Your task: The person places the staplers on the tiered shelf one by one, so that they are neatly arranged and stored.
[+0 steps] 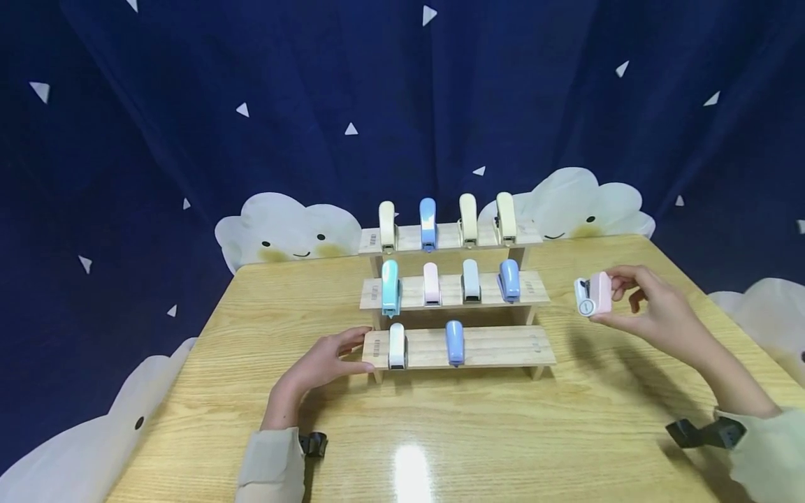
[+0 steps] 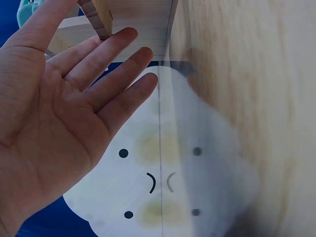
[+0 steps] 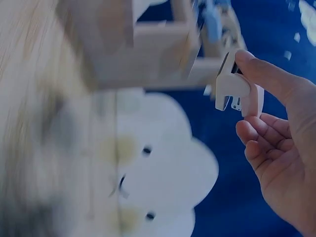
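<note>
In the head view my right hand (image 1: 654,314) pinches a small pink and white stapler (image 1: 594,295) between thumb and fingers, in the air to the right of a three-step wooden rack. The right wrist view shows the stapler (image 3: 242,89) side-on, its jaws apart. My left hand (image 1: 327,360) touches the left end of the rack's lowest shelf (image 1: 497,347), thumb by the front edge; its fingers (image 2: 111,54) are fairly straight in the left wrist view. A white stapler (image 1: 397,346) and a blue stapler (image 1: 455,342) stand on that shelf.
On the middle shelf (image 1: 411,293) stand turquoise, pink, grey and blue staplers. The top shelf (image 1: 409,236) carries several cream staplers and a blue stapler (image 1: 428,223). Behind the wooden table (image 1: 503,433) hangs a dark blue curtain (image 1: 377,84) with clouds and white triangles.
</note>
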Demonstrator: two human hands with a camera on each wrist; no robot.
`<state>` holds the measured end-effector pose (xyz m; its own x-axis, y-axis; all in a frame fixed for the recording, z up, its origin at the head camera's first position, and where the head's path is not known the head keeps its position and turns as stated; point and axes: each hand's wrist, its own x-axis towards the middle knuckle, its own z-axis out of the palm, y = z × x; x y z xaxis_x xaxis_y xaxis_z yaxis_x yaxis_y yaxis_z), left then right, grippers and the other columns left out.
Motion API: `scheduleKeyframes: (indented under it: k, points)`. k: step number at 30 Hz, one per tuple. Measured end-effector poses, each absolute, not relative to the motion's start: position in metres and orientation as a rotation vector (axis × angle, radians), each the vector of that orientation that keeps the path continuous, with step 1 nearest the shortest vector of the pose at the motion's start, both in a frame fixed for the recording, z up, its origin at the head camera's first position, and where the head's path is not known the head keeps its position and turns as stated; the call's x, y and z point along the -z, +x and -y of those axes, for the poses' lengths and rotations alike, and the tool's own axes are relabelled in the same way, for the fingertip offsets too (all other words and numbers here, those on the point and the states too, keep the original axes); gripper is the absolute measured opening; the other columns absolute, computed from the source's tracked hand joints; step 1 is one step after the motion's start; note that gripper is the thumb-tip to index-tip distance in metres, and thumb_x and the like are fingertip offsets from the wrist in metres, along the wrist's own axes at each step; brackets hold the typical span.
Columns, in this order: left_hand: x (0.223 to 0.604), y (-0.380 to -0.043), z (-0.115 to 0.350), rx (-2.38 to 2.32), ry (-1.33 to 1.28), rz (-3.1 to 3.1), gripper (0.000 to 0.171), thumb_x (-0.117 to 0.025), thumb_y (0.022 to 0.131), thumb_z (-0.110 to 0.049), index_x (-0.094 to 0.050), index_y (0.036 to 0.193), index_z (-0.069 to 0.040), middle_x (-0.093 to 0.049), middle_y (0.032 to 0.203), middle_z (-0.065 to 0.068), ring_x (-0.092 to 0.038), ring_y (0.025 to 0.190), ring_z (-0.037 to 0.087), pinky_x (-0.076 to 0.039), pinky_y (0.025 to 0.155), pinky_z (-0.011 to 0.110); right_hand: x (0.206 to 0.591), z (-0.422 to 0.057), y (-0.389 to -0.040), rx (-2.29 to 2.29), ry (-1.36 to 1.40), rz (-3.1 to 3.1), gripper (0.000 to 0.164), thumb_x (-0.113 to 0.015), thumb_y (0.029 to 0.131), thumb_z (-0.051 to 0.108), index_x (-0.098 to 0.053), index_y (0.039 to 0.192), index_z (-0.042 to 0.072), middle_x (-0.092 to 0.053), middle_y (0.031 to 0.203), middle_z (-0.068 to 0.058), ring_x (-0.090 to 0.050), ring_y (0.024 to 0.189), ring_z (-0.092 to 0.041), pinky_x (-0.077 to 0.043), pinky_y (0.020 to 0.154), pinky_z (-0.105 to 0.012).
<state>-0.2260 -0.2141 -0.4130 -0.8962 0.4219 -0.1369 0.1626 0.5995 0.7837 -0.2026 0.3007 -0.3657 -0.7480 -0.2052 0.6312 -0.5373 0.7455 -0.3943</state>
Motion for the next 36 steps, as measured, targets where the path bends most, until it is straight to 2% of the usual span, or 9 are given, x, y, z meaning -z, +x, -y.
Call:
scheduleKeyframes:
  k: [3, 7, 14, 24, 30, 36]
  points:
    - [0.413, -0.226, 0.214, -1.19, 0.478, -2.522, 0.079, -0.077, 0.083, -0.039, -0.041, 0.149, -0.015, -0.047, 0.151, 0.014, -0.044, 0.14, 0.036, -0.038, 0.117, 0.049, 0.359, -0.284, -0.196, -0.75, 0.629, 2.346, 0.08, -0.093, 0.046, -0.003, -0.059, 0.118, -0.002, -0.053, 0.091, 0.012, -0.045, 0.08, 0.01, -0.04, 0.059, -0.006]
    - [0.414, -0.227, 0.215, -1.188, 0.499, -2.515, 0.078, -0.075, 0.084, -0.039, -0.04, 0.15, -0.014, -0.046, 0.151, 0.016, -0.044, 0.139, 0.038, -0.038, 0.116, 0.05, 0.358, -0.265, -0.189, -0.717, 0.711, 2.341, 0.079, -0.094, 0.045, 0.002, -0.06, 0.117, 0.0, -0.055, 0.089, 0.007, -0.043, 0.08, 0.01, -0.038, 0.058, -0.008]
    - [0.413, -0.227, 0.214, -1.19, 0.46, -2.518, 0.08, -0.077, 0.082, -0.04, -0.041, 0.149, -0.017, -0.047, 0.151, 0.013, -0.044, 0.14, 0.036, -0.039, 0.116, 0.049, 0.366, -0.237, -0.188, -0.659, 0.856, 2.362, 0.07, -0.093, 0.054, 0.014, -0.059, 0.114, 0.0, -0.056, 0.088, 0.004, -0.044, 0.08, 0.003, -0.037, 0.058, -0.011]
    - [0.414, -0.227, 0.214, -1.199, 0.473, -2.51, 0.078, -0.076, 0.084, -0.037, -0.041, 0.149, -0.014, -0.046, 0.151, 0.016, -0.044, 0.14, 0.038, -0.039, 0.116, 0.05, 0.375, -0.207, -0.186, -0.546, 0.844, 2.583, 0.063, -0.09, 0.066, 0.025, -0.057, 0.116, 0.003, -0.056, 0.093, 0.002, -0.051, 0.081, -0.009, -0.047, 0.062, -0.021]
    - [0.414, -0.227, 0.215, -1.197, 0.485, -2.509, 0.078, -0.076, 0.084, -0.038, -0.041, 0.15, -0.014, -0.047, 0.151, 0.015, -0.044, 0.139, 0.038, -0.039, 0.116, 0.05, 0.379, -0.194, -0.188, -0.555, 0.844, 2.677, 0.063, -0.088, 0.068, 0.028, -0.056, 0.116, 0.002, -0.062, 0.106, -0.007, -0.057, 0.086, -0.014, -0.056, 0.07, -0.028]
    - [0.412, -0.227, 0.214, -1.196, 0.466, -2.515, 0.08, -0.078, 0.081, -0.04, -0.042, 0.149, -0.016, -0.048, 0.15, 0.012, -0.045, 0.139, 0.035, -0.039, 0.117, 0.049, 0.38, -0.188, -0.19, -0.506, 0.858, 2.698, 0.062, -0.087, 0.07, 0.028, -0.057, 0.117, 0.001, -0.061, 0.101, -0.006, -0.058, 0.088, -0.015, -0.057, 0.073, -0.032]
